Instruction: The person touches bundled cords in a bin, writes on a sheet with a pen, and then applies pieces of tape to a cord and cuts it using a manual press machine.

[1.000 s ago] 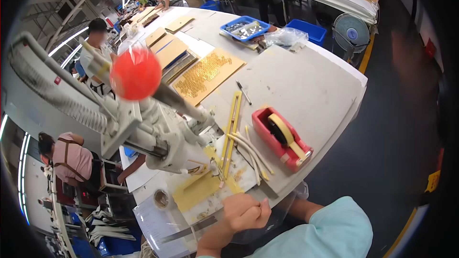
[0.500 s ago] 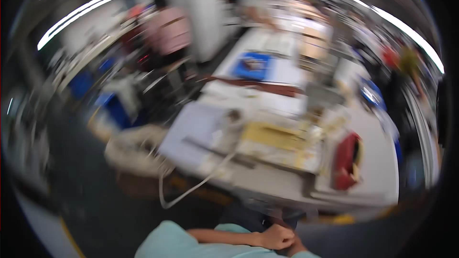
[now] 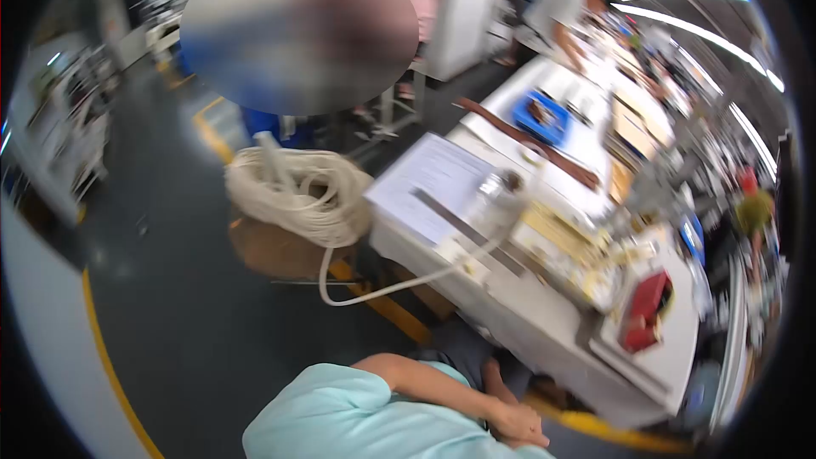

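Observation:
My left hand (image 3: 515,422) is in front of my body at the bottom of the head view. Its fingers are curled closed, and whatever they hold, if anything, is hidden. My right hand lies against or under it, mostly covered, so its fingers cannot be made out. Both hands are low, apart from the white worktable (image 3: 544,336). On the table's near side lie printed paper sheets (image 3: 425,174), a steel ruler (image 3: 463,223) and a yellow-topped box or tray (image 3: 557,234). A red holder-like object (image 3: 646,310) rests at the right corner.
A thick coil of white cord (image 3: 297,195) sits left of the table on a brown stool-like support (image 3: 276,246); one strand loops onto the tabletop. Farther back are a blue tray (image 3: 541,119) and a brown strip (image 3: 531,140). Other people work beyond. A blurred oval hides the upper left.
My view has swung left and down, so the table appears farther right and more tilted, and the cord coil shows fully. My hands stay together low in front of me.

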Available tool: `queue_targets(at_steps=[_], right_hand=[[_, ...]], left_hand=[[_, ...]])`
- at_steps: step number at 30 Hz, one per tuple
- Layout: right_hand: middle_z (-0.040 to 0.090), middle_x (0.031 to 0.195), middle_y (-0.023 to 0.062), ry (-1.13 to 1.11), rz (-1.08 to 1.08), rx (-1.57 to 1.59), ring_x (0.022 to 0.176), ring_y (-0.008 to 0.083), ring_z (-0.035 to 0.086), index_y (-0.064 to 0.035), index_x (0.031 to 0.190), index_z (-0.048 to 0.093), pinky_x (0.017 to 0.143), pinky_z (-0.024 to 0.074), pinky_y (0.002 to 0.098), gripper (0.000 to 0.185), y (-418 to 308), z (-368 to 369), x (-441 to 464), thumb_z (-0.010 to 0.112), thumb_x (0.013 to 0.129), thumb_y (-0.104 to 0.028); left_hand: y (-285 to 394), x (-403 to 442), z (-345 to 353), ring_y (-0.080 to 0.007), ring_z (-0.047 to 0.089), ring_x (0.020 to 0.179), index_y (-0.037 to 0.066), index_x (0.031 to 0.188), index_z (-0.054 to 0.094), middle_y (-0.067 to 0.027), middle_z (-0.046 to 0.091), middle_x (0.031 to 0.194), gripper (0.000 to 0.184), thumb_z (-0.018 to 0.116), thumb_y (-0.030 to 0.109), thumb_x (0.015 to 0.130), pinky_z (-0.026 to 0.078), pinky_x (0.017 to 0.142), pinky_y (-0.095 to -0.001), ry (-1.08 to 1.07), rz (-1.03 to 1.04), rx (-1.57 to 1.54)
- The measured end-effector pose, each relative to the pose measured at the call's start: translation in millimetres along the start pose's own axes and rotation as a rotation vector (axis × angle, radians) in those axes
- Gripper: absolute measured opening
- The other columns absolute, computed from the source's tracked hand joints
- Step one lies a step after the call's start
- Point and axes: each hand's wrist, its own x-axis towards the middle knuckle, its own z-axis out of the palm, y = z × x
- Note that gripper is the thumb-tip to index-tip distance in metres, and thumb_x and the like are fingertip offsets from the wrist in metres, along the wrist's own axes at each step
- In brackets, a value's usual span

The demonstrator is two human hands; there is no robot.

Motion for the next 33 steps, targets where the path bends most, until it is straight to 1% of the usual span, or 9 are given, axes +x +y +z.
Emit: queue_targets(at_steps=[2,3,6,10,15,20,23,31,33], right_hand=[[0.066,0.127,0.0157,-0.036,0.206,0.111,0.118,0.0304,0.064,-0.0094,0.124,0.069,0.098,0.05,0.0483,0.039,33,39,-37,0.055,0.09,-0.023],[0.066,0.127,0.0157,-0.042,0.331,0.203,0.117,0.0304,0.064,-0.0094,0.123,0.069,0.098,0.0501,0.0481,0.039,68,136,-9,0.055,0.09,-0.023],[0.067,0.124,0.0143,0.059,0.547,0.444,0.114,0.0282,0.065,-0.0105,0.119,0.071,0.096,0.0505,0.0453,0.035,54,200,-36,0.052,0.091,-0.021],[0.071,0.116,0.0116,0.217,0.602,0.641,0.107,0.0238,0.068,-0.0127,0.109,0.074,0.09,0.0512,0.0395,0.032,31,158,-6,0.047,0.095,-0.017],[0.074,0.109,0.0088,0.354,0.488,0.589,0.1,0.0193,0.07,-0.0149,0.099,0.078,0.085,0.0518,0.0337,0.037,33,104,10,0.041,0.098,-0.013],[0.073,0.11,0.0146,0.266,0.433,0.689,0.106,0.0315,0.07,-0.0065,0.102,0.077,0.089,0.056,0.0444,0.024,35,50,-44,0.061,0.087,-0.017],[0.073,0.112,0.0159,0.289,0.38,0.815,0.106,0.0322,0.07,-0.0056,0.101,0.076,0.087,0.0568,0.0444,0.023,54,49,-64,0.068,0.081,-0.013],[0.073,0.108,0.0176,0.468,0.655,1.201,0.104,0.0332,0.07,-0.0041,0.101,0.074,0.087,0.057,0.0436,0.025,73,62,-139,0.068,0.079,-0.011],[0.073,0.107,0.0184,0.474,0.69,1.284,0.104,0.0339,0.07,-0.0036,0.102,0.074,0.087,0.0568,0.044,0.025,72,70,-158,0.066,0.079,-0.01]], left_hand=[[-1,9,8,-0.0364,0.066,0.091,0.001,0.093,0.068,-0.0195,0.07,0.096,0.05,0.044,0.043,0.103,0.05,0.082,-0.0435,-0.07,0.157,-0.105],[-1,11,17,-0.0362,0.065,0.089,0.002,0.097,0.067,-0.0188,0.068,0.094,0.041,0.046,0.036,0.104,0.05,0.081,-0.0434,-0.139,0.224,-0.19],[7,18,25,-0.0343,0.065,0.098,0.001,0.105,0.067,-0.0186,0.069,0.101,0.041,0.043,0.034,0.104,0.049,0.088,-0.0416,-0.19,0.292,-0.172],[18,28,20,-0.0337,0.064,0.096,-0.002,0.108,0.065,-0.0168,0.069,0.103,0.036,0.044,0.027,0.103,0.049,0.086,-0.0424,-0.419,0.241,-0.18],[-2,33,31,-0.0298,0.063,0.094,0.0,0.106,0.066,-0.013,0.069,0.099,0.032,0.046,0.024,0.101,0.044,0.085,-0.0386,-0.439,0.245,-0.06],[-8,51,53,-0.0282,0.063,0.094,0.002,0.104,0.067,-0.0122,0.069,0.099,0.03,0.046,0.023,0.101,0.042,0.086,-0.0382,-0.567,0.151,-0.044],[-12,61,63,-0.028,0.063,0.094,0.002,0.102,0.067,-0.012,0.07,0.099,0.03,0.046,0.023,0.1,0.042,0.086,-0.0389,-0.591,0.157,-0.056],[-44,72,101,-0.0288,0.065,0.094,0.002,0.099,0.068,-0.0106,0.071,0.099,0.023,0.05,0.016,0.095,0.046,0.084,-0.039,-0.55,0.3,-0.025],[-56,73,116,-0.0299,0.065,0.091,0.003,0.095,0.069,-0.0115,0.07,0.096,0.019,0.054,0.015,0.093,0.047,0.082,-0.0407,-0.473,0.348,0.171]])
